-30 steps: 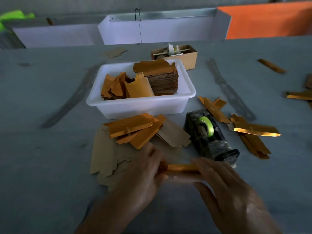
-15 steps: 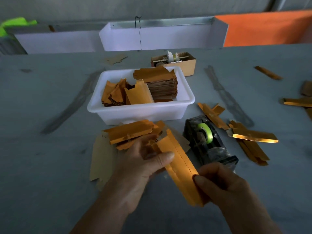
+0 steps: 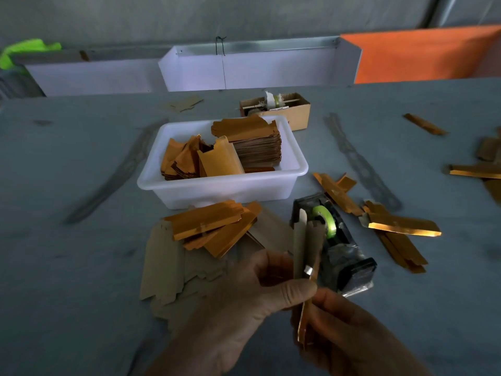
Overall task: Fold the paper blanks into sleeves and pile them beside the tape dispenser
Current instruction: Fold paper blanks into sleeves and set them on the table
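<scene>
A gold paper blank point(image 3: 307, 251), partly folded, stands nearly upright in front of me with its brown back showing. My left hand point(image 3: 244, 302) pinches it at mid-height between thumb and fingers. My right hand point(image 3: 349, 329) grips its lower end from the right. Just behind the blank sits the black tape dispenser point(image 3: 333, 242) with a green roll. Folded gold sleeves point(image 3: 398, 229) lie to the dispenser's right. A pile of gold pieces point(image 3: 214, 226) and flat brown blanks point(image 3: 162, 267) lie to its left.
A white plastic tub point(image 3: 225, 188) holding stacked blanks stands behind the piles. A small cardboard box point(image 3: 282, 109) sits further back. More gold pieces point(image 3: 474, 169) lie at the right edge. White trays and an orange panel line the far side of the grey table.
The blank has been turned from lying slanted with its gold face up to standing nearly upright, folded, with the brown back toward me. Both hands have kept hold of it.
</scene>
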A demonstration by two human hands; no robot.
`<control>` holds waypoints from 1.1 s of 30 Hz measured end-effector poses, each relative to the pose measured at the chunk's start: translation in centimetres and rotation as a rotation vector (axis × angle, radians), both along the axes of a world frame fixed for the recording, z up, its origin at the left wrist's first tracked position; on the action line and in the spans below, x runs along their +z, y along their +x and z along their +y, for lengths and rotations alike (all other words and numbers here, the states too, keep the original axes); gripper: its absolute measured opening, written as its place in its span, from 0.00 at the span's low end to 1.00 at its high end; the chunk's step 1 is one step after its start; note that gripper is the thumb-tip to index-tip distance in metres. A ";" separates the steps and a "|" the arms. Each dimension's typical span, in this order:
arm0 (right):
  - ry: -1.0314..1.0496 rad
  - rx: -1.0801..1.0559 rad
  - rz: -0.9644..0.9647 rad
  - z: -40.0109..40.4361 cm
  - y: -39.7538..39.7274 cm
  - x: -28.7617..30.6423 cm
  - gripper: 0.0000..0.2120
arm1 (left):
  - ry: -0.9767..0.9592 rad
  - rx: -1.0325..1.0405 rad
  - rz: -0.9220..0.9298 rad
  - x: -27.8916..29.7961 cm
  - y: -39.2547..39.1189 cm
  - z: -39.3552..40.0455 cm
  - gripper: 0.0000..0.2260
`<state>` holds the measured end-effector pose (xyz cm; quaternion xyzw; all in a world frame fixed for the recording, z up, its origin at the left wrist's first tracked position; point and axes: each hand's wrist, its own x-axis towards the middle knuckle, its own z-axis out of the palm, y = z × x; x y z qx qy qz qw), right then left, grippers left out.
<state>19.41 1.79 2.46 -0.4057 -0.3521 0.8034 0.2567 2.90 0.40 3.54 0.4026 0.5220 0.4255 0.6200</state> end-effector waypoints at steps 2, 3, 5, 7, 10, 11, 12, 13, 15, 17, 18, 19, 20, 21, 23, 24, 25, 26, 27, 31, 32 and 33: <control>0.019 0.048 0.003 0.1 0.1 0.1 0.11 | -0.021 -0.007 0.047 0.0 0.3 0.0 0.26; 0.011 0.090 -0.010 0.2 0.1 0.2 0.10 | -0.035 -0.007 0.048 0.0 0.5 0.0 0.26; 0.052 0.123 -0.098 0.1 0.2 0.0 0.08 | -0.042 0.000 0.065 0.1 0.9 0.0 0.23; 0.142 0.071 -0.182 0.2 0.3 -0.1 0.11 | -0.020 0.017 0.132 0.3 1.2 -0.1 0.23; 0.182 -0.034 -0.239 0.9 1.0 0.2 0.10 | 0.038 0.050 0.258 0.4 1.3 -0.2 0.21; 0.205 -0.067 -0.222 1.0 1.3 0.3 0.15 | 0.052 0.056 0.317 0.3 1.4 -0.2 0.20; 0.255 -0.082 -0.200 1.0 1.7 0.4 0.18 | 0.063 0.057 0.376 0.3 1.4 -0.3 0.18; 0.300 -0.094 -0.198 1.1 1.8 0.7 0.20 | 0.072 0.058 0.419 0.3 1.4 -0.3 0.18; 0.374 -0.073 -0.217 0.9 1.7 1.3 0.24 | 0.087 0.059 0.444 0.4 1.5 -0.4 0.18; 0.415 -0.090 -0.297 1.0 1.7 1.5 0.27 | 0.115 0.054 0.458 0.8 1.7 -0.4 0.24; 0.429 -0.102 -0.341 1.0 1.7 1.5 0.28 | 0.134 0.051 0.474 1.1 1.8 -0.5 0.27; 0.434 -0.118 -0.380 1.1 1.7 1.4 0.28 | 0.151 0.049 0.487 1.2 1.9 -0.6 0.28; 0.439 -0.132 -0.410 1.0 1.7 1.4 0.26 | 0.165 0.048 0.492 1.2 2.0 -0.7 0.26; 0.442 -0.142 -0.426 1.0 1.8 1.4 0.22 | 0.169 0.046 0.488 1.2 2.1 -0.7 0.23; 0.430 -0.178 -0.415 1.2 1.9 1.1 0.10 | 0.167 0.023 0.484 1.2 2.1 -0.8 0.19; 0.421 -0.196 -0.405 1.2 2.0 1.0 0.06 | 0.168 0.005 0.478 1.3 2.0 -0.8 0.18; 0.412 -0.212 -0.389 1.3 2.1 1.0 0.06 | 0.169 -0.011 0.468 1.4 2.0 -0.8 0.15; 0.404 -0.224 -0.376 1.4 2.2 0.9 0.06 | 0.175 -0.014 0.451 1.5 2.0 -0.8 0.11; 0.394 -0.230 -0.366 1.5 2.3 0.9 0.06 | 0.184 -0.001 0.434 1.7 2.0 -0.8 0.07; 0.317 -0.246 -0.300 1.5 2.5 0.9 0.06 | 0.254 0.056 0.514 1.5 2.2 -0.8 0.05; 0.306 -0.250 -0.295 1.5 2.5 0.8 0.06 | 0.265 0.054 0.517 1.5 2.3 -0.8 0.07; 0.296 -0.254 -0.290 1.4 2.5 0.8 0.06 | 0.269 0.052 0.520 1.5 2.4 -0.8 0.08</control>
